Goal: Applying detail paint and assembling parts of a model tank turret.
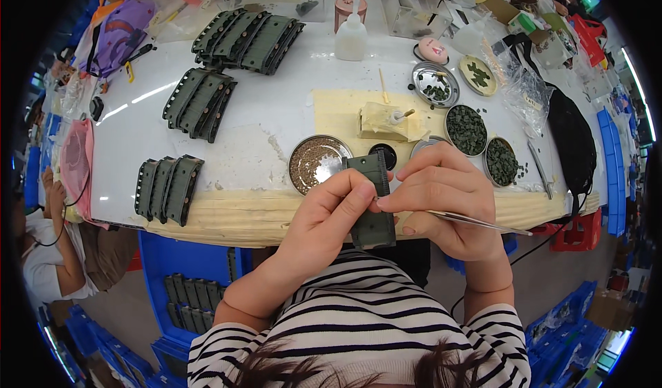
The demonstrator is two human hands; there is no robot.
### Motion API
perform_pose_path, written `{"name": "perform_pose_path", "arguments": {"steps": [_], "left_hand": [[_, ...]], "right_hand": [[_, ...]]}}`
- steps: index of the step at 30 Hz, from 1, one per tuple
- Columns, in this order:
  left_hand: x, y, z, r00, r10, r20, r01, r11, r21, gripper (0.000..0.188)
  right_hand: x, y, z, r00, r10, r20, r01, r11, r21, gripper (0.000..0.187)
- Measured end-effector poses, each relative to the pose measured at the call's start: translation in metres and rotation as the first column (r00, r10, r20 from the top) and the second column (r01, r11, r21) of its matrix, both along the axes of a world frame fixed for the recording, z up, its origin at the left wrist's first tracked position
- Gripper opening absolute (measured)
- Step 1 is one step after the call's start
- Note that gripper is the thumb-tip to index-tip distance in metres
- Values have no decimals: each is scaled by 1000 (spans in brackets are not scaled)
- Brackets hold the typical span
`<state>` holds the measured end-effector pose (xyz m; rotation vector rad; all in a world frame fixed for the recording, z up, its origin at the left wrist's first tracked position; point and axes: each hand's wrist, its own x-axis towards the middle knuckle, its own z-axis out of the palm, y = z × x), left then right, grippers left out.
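Observation:
My left hand is closed around a dark green ribbed plastic part, held upright over the table's front edge. My right hand meets it from the other side, its thumb and index finger pinched at the part's face. Whatever tiny thing is between those fingertips is too small to make out. Tucked across the right palm is a pair of metal tweezers, pointing out to the right. Just beyond my hands are a round dish of small brownish pieces and a small black cup.
Stacks of similar green parts lie on the left. To the right are tins of small dark green pieces, a second pair of tweezers and a black bag. A white squeeze bottle stands behind a tape-wrapped block.

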<state>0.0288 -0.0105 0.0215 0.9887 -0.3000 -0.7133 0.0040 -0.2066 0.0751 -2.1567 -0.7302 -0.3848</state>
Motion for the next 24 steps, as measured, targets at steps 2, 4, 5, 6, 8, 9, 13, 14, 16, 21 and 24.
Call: {"name": "perform_pose_path", "arguments": {"steps": [2, 4, 5, 6, 8, 9, 13, 14, 16, 21, 24], "left_hand": [[0, -1, -1, 1000, 10, -3, -10, 1000, -15, 23], [-2, -3, 0, 996, 32, -80, -37, 998, -59, 22], [-2, -3, 0, 992, 42, -119, -52, 995, -81, 22], [-2, -3, 0, 990, 39, -138, -51, 995, -84, 23], [-1, -3, 0, 984, 34, -175, -51, 995, -90, 25], [-2, -3, -3, 983, 47, -178, -68, 992, -111, 24], [-5, -8, -8, 983, 103, -153, -126, 980, -154, 22], [-6, -9, -8, 984, 118, -137, -139, 978, -156, 22], [-8, -10, -8, 984, 141, -110, -154, 981, -117, 25], [-11, -13, -13, 977, 213, 1, -212, 972, -102, 25], [-12, -17, -18, 938, 310, 157, -297, 950, -98, 22]], "right_hand": [[-2, 0, -3, 1000, -7, 12, 7, 1000, 6, 27], [-7, 2, -9, 1000, -24, -1, 23, 986, 165, 24], [-11, 4, -13, 999, -31, -9, 32, 969, 244, 22], [-14, 6, -18, 999, -54, -6, 53, 959, 278, 22], [-18, 11, -28, 995, -99, -3, 94, 933, 347, 21], [-19, 14, -31, 994, -106, -12, 103, 928, 358, 21], [-19, 20, -37, 991, -123, -50, 132, 907, 400, 22], [-19, 20, -38, 990, -123, -61, 138, 902, 409, 22], [-20, 22, -38, 988, -129, -86, 154, 887, 435, 21], [-22, 25, -37, 982, -146, -117, 183, 874, 449, 20], [-21, 25, -38, 985, -151, -87, 174, 878, 446, 21]]}}
